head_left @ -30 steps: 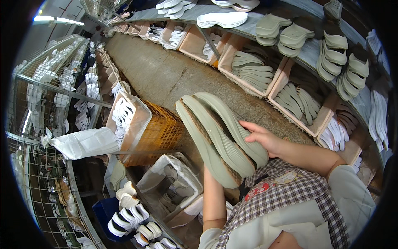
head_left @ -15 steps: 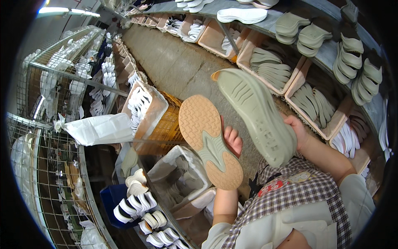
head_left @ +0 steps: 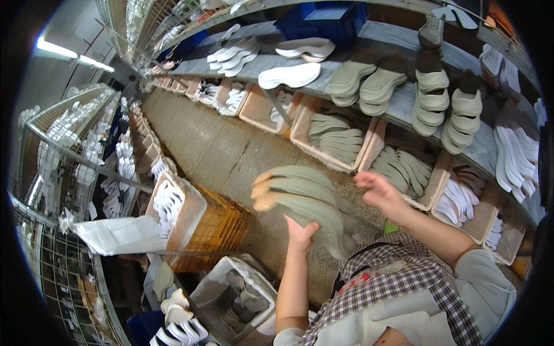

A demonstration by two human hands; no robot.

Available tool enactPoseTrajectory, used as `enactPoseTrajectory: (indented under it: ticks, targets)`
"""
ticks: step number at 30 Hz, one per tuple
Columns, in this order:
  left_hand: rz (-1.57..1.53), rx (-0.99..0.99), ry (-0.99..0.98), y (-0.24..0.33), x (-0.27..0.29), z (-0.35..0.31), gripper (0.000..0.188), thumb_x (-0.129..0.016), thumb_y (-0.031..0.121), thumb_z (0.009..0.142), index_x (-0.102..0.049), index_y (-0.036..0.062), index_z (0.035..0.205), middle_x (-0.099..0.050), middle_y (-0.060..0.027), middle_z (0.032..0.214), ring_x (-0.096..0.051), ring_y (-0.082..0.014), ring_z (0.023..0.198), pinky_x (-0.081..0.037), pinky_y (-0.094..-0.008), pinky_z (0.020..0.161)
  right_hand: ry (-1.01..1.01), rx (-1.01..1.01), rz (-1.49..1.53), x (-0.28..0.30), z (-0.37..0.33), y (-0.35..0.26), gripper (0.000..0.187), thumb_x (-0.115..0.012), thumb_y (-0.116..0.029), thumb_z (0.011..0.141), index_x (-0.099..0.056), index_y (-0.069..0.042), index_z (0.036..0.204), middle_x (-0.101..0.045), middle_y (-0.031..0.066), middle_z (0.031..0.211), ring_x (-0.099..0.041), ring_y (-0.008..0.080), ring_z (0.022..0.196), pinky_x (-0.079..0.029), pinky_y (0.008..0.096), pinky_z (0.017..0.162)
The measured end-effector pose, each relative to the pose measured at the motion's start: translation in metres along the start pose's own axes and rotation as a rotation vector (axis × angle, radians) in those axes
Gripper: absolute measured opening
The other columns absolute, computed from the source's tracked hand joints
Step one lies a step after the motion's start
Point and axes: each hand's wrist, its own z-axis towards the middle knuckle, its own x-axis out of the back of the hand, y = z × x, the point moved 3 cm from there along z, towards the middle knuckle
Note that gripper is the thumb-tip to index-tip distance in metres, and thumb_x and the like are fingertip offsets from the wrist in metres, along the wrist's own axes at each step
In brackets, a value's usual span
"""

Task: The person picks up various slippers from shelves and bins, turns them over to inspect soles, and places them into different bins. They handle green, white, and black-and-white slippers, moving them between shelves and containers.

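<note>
Grey-green shoe soles (head_left: 309, 193) with tan undersides are gripped together in my left hand (head_left: 300, 233), its thumb pressed along the near side. They are smeared by motion, so I cannot count them. My right hand (head_left: 375, 193) is off the soles, to their right, with its fingers apart and nothing in it. Beyond that hand stands a lined basket (head_left: 428, 202) of similar grey-green soles. Another basket (head_left: 297, 137) with more of them is farther along the row.
A grey shelf (head_left: 398, 109) on the right bears stacked soles, white soles (head_left: 288, 75) and a blue bin (head_left: 323, 26). On the left are a yellow crate (head_left: 222, 222), a lined basket (head_left: 268, 288) and wire racks (head_left: 69, 135). A concrete aisle (head_left: 196, 132) runs between.
The two soles, one in each hand before, are now together in my left hand. My right hand has let go and moved left. The view has swung toward the right-hand shelf.
</note>
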Motion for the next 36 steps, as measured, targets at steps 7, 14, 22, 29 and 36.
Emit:
enactPoseTrajectory:
  ticks: [7, 14, 22, 29, 36]
  targets:
    - [0.736, -0.337, 0.153, -0.024, 0.004, 0.024, 0.131, -0.084, 0.014, 0.064, 0.022, 0.0088, 0.141, -0.016, -0.0205, 0.144, -0.028, -0.0300, 0.131, -0.025, -0.0448, 0.108, 1.185, 0.489, -0.137, 0.188, -0.057, -0.076, 0.030, -0.053, -0.008, 0.086, -0.049, -0.005, 0.116, -0.050, 0.0048, 0.112, -0.046, 0.0125, 0.102, -0.035, 0.0237, 0.088]
    - [0.767, -0.377, 0.150, -0.048, -0.004, 0.037, 0.136, -0.086, 0.019, 0.062, 0.025, 0.0124, 0.141, -0.012, -0.0207, 0.146, -0.023, -0.0263, 0.133, -0.016, -0.0451, 0.112, 1.193, 0.052, -0.018, 0.287, -0.069, -0.087, 0.054, -0.053, -0.045, 0.086, -0.045, -0.013, 0.129, -0.046, 0.0070, 0.130, -0.038, 0.0218, 0.119, -0.023, 0.0427, 0.101]
    - [0.731, -0.518, 0.085, -0.045, -0.023, 0.050, 0.126, -0.084, 0.014, 0.066, 0.014, 0.0186, 0.144, -0.014, -0.0174, 0.147, -0.030, -0.0286, 0.131, -0.026, -0.0488, 0.110, 1.078, -0.234, -0.094, 0.316, -0.063, -0.121, 0.067, -0.051, -0.058, 0.083, -0.047, -0.010, 0.130, -0.048, 0.0090, 0.130, -0.041, 0.0252, 0.120, -0.026, 0.0464, 0.100]
    - [0.697, -0.342, 0.164, -0.042, -0.023, 0.040, 0.128, -0.086, 0.021, 0.065, 0.015, 0.0175, 0.145, -0.013, -0.0191, 0.147, -0.027, -0.0327, 0.132, -0.027, -0.0502, 0.109, 1.042, -0.392, 0.145, 0.331, -0.052, -0.139, 0.061, -0.062, -0.042, 0.080, -0.045, -0.008, 0.127, -0.047, 0.0114, 0.123, -0.042, 0.0242, 0.117, -0.032, 0.0484, 0.100]
    - [0.609, -0.268, 0.199, -0.041, -0.019, 0.030, 0.128, -0.085, 0.032, 0.065, 0.012, 0.0137, 0.146, -0.007, -0.0208, 0.148, -0.021, -0.0357, 0.135, -0.027, -0.0518, 0.108, 0.826, -0.455, 0.158, 0.332, -0.055, -0.159, 0.036, -0.067, -0.028, 0.080, -0.056, -0.012, 0.109, -0.049, 0.0017, 0.112, -0.047, 0.0188, 0.105, -0.041, 0.0457, 0.091]
